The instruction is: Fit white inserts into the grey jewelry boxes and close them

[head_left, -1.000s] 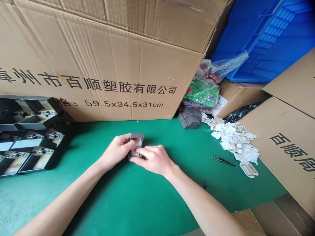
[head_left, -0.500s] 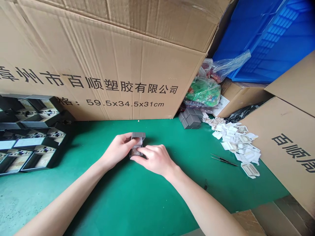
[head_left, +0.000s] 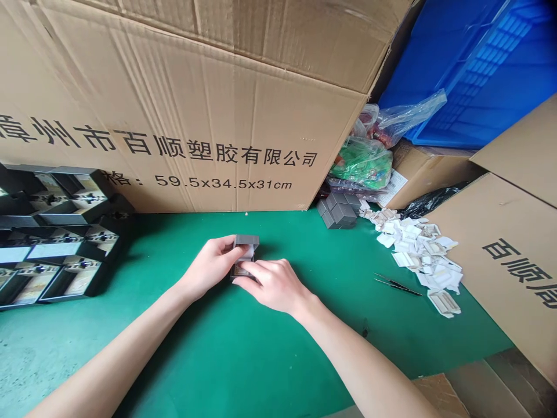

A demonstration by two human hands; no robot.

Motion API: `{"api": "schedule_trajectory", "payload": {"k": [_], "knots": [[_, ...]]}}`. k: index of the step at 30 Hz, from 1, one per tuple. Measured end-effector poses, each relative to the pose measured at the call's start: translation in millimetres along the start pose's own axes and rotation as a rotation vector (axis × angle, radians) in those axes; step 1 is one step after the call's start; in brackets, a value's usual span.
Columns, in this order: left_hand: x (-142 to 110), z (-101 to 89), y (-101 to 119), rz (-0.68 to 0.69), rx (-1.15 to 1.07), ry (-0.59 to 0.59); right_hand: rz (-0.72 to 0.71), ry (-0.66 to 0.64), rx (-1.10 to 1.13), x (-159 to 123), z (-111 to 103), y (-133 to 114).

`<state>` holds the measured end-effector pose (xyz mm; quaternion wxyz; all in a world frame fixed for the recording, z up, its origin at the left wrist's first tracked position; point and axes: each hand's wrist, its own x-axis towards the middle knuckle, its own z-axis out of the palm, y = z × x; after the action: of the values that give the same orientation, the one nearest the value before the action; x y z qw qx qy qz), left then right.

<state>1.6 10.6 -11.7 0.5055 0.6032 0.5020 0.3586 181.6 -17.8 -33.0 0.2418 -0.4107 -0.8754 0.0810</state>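
Note:
A small dark grey hinged box (head_left: 246,239) stands with its lid up on the green table, between my two hands. My left hand (head_left: 214,261) is closed on its left side, with the thumb reaching across the white lining inside the lid. My right hand (head_left: 272,281) grips the lower right part, its index finger in the box's base and its thumb at the front edge. Fingers hide much of the inside of the base.
Open black boxes (head_left: 73,255) are stacked at the left. A large carton (head_left: 195,104) stands behind. Closed grey boxes (head_left: 337,210), a heap of white inserts (head_left: 418,247) and tweezers (head_left: 398,284) lie on the right of the green table (head_left: 243,360). Bagged goods (head_left: 363,162) sit behind them.
The whole view has shifted slightly. Both hands keep nearly the same hold on the box, with no clear movement of its lid.

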Motion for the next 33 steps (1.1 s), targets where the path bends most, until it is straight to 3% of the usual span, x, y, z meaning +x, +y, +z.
{"api": "schedule_trajectory", "payload": {"k": [24, 33], "knots": [[-0.4, -1.2, 2.7, -0.010, -0.002, -0.014, 0.067, -0.030, 0.142, 3.1, -7.0, -4.2], [-2.3, -3.1, 6.7, 0.040, -0.031, -0.091, 0.071, 0.067, 0.233, 2.0, -4.7, -1.2]]}}
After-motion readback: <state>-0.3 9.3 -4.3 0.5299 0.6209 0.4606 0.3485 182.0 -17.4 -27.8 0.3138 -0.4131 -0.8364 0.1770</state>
